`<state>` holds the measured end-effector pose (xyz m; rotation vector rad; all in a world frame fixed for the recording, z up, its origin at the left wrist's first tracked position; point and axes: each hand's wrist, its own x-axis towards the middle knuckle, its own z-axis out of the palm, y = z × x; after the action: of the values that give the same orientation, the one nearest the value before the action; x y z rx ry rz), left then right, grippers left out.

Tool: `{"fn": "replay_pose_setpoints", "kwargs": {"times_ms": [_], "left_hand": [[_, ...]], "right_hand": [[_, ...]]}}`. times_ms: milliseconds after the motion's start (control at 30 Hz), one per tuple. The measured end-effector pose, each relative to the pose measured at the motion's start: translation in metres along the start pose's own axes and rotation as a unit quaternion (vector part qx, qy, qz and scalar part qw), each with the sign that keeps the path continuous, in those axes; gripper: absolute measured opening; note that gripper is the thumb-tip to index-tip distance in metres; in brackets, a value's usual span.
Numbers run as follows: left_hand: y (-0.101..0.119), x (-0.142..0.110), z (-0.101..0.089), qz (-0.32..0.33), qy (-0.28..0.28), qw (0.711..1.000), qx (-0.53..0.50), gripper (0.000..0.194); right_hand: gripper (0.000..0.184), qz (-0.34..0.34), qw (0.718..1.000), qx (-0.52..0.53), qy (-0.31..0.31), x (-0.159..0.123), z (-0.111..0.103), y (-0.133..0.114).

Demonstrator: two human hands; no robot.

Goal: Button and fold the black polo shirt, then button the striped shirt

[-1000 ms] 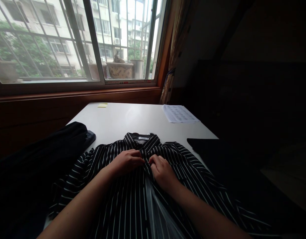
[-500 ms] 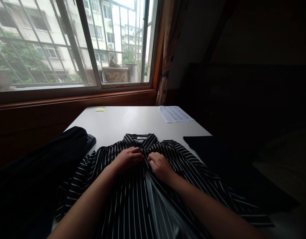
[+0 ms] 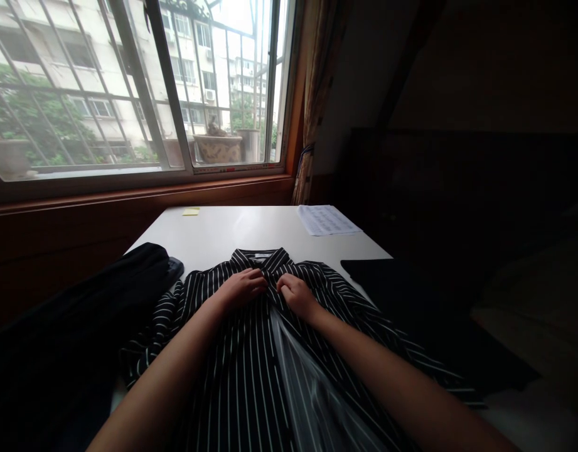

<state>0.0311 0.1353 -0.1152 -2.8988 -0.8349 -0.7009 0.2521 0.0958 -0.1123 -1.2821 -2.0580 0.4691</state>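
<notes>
A black shirt with white stripes (image 3: 241, 370) lies spread on the white table, front up, its collar (image 3: 283, 258) at the far end. Below the collar, my left hand (image 3: 244, 287) is closed on the shirt's left-hand front edge. Just across from it, my right hand (image 3: 295, 294) pinches the opposite front edge, with a small gap between the two hands. Lower down, the front hangs apart and the paler inner side of the cloth shows. Fingertips are partly hidden, so I cannot make out a button.
Dark folded clothing (image 3: 142, 276) lies to the left, and a dark cloth (image 3: 411, 301) to the right. Printed sheets (image 3: 327, 220) and a yellow sticky note (image 3: 191, 211) rest on the far part of the white table (image 3: 241, 226). Behind it is a barred window (image 3: 189, 113) with a curtain (image 3: 307, 125).
Both hands stay at the upper front of the shirt, with slight finger movement. The camera view has tilted a little, shifting the window down in the picture.
</notes>
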Motion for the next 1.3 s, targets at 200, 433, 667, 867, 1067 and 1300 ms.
{"fn": "replay_pose_setpoints", "kwargs": {"times_ms": [200,433,667,867,1067,1300], "left_hand": [[0.002,0.001,0.002,0.018,-0.018,0.998,0.06,0.014],[0.007,0.004,0.002,0.062,-0.045,0.993,0.088,0.014],[0.024,0.0,-0.027,0.018,-0.038,0.996,0.076,0.009],[0.077,-0.007,-0.037,-0.055,0.02,0.998,-0.006,0.011],[0.104,-0.031,-0.014,-0.153,0.053,0.984,-0.079,0.017],[0.097,-0.042,-0.011,-0.172,0.046,0.976,-0.129,0.019]], "right_hand": [[0.016,-0.015,0.999,0.018,-0.044,-0.018,-0.018,-0.01],[0.009,-0.03,0.997,-0.042,-0.055,-0.043,-0.018,-0.025],[0.003,-0.027,0.999,-0.002,-0.027,-0.049,-0.012,-0.019],[0.01,-0.003,0.999,0.022,-0.024,-0.049,-0.015,-0.019],[0.01,0.016,0.997,0.061,-0.041,-0.048,-0.018,-0.017],[0.011,0.053,0.992,0.096,-0.064,-0.049,-0.025,-0.018]]}}
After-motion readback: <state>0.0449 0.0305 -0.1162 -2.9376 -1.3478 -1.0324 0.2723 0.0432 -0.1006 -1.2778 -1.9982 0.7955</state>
